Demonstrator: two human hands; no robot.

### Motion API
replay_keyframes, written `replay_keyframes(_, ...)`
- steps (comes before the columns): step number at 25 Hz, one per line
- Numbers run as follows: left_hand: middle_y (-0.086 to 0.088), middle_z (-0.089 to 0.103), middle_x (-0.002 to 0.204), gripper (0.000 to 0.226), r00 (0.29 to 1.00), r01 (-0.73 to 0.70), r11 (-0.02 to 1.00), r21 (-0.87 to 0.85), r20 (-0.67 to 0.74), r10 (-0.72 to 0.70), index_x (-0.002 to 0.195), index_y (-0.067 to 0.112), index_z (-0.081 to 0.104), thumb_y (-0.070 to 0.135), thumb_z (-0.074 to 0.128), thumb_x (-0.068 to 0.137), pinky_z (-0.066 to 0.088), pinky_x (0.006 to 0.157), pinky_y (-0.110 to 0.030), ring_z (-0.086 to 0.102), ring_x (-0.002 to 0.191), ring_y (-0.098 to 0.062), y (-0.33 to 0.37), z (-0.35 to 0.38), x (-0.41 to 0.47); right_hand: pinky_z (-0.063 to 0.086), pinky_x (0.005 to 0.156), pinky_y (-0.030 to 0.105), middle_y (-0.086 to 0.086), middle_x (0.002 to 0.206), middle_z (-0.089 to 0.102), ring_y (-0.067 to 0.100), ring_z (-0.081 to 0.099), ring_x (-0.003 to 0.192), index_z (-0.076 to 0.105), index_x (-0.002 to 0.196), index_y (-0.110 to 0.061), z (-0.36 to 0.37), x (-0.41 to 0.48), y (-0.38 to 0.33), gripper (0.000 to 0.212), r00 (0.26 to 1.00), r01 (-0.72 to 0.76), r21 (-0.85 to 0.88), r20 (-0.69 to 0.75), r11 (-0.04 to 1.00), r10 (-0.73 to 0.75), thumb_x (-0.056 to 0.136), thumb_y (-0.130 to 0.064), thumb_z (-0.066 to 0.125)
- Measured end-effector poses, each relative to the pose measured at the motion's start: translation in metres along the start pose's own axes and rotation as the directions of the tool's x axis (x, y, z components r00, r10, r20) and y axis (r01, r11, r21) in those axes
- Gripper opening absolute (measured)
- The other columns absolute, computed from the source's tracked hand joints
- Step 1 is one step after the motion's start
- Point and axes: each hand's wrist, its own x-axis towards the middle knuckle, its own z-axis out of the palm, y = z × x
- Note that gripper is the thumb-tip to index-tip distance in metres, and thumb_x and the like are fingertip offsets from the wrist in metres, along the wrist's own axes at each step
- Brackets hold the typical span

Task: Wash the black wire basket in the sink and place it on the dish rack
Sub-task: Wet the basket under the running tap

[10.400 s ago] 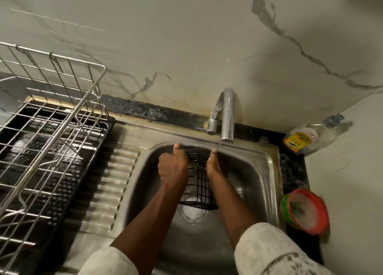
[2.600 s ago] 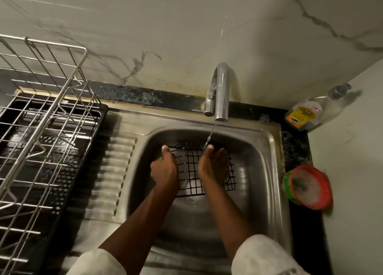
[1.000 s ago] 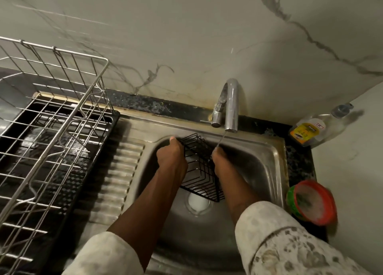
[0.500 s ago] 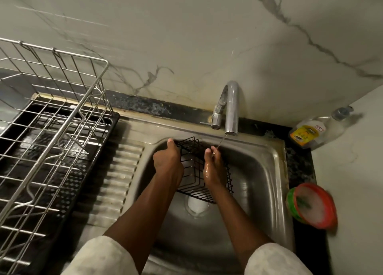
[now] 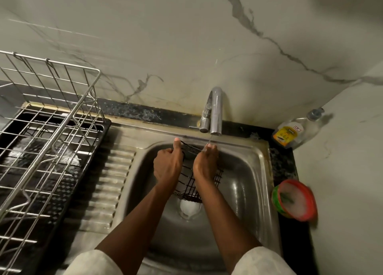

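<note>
The black wire basket (image 5: pixel 187 184) is held tilted inside the steel sink (image 5: pixel 244 171), under the tap. My left hand (image 5: pixel 167 164) grips its left side with the thumb up on the top rim. My right hand (image 5: pixel 206 163) lies over the basket's right side, fingertips at the rim where a thin stream of water falls. My hands hide much of the basket. The wire dish rack (image 5: pixel 47 142) stands on a black tray at the left.
The chrome tap (image 5: pixel 215 110) runs above the sink's back edge. A soap bottle (image 5: pixel 290 132) lies in the right corner. A red and green bowl of suds (image 5: pixel 295 200) sits on the counter right of the sink. A ribbed drainboard (image 5: pixel 109 183) separates sink and rack.
The basket has turned and tipped under the stream. My right hand has shifted up onto its rim, closer to the tap. My left hand keeps its grip.
</note>
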Motion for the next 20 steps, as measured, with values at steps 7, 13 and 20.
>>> replay_keyframes(7,-0.001,0.056,0.049,0.076,0.842,-0.525,0.851,-0.024,0.134,0.523,0.052,0.012,0.051,0.066,0.037,0.104,0.043,0.054,-0.03,0.053,0.046,-0.014,-0.007,-0.014,0.012,0.05,0.083,0.026,-0.01,0.121,0.067,0.003,0.06,0.102,0.063,0.122,-0.034,-0.049,-0.011,-0.004,0.038,0.881,0.412,-0.061,0.283,0.909,-0.38,0.098,-0.06,0.049)
replay_keyframes(13,0.01,0.048,0.046,0.054,0.444,-0.89,0.457,0.0,0.235,0.865,0.058,0.027,0.056,0.043,0.046,0.109,0.032,0.044,-0.02,0.048,0.04,-0.011,-0.005,-0.017,0.023,0.055,0.078,0.032,-0.011,0.094,0.069,0.006,0.066,0.088,0.065,0.096,-0.031,-0.082,0.017,0.002,0.039,0.78,0.481,-0.085,0.497,0.873,-0.381,0.09,-0.068,0.054)
replay_keyframes(20,0.003,0.063,0.074,0.047,0.653,-0.688,0.599,0.409,-0.011,0.757,0.083,0.023,0.068,0.053,0.039,0.106,0.038,0.065,-0.027,0.055,0.068,-0.013,-0.015,-0.011,0.008,0.05,0.07,0.019,-0.007,0.085,0.068,0.005,0.063,0.079,0.066,0.09,-0.025,-0.077,0.008,0.023,0.024,0.779,0.482,0.113,0.399,0.869,-0.484,0.097,-0.048,0.061)
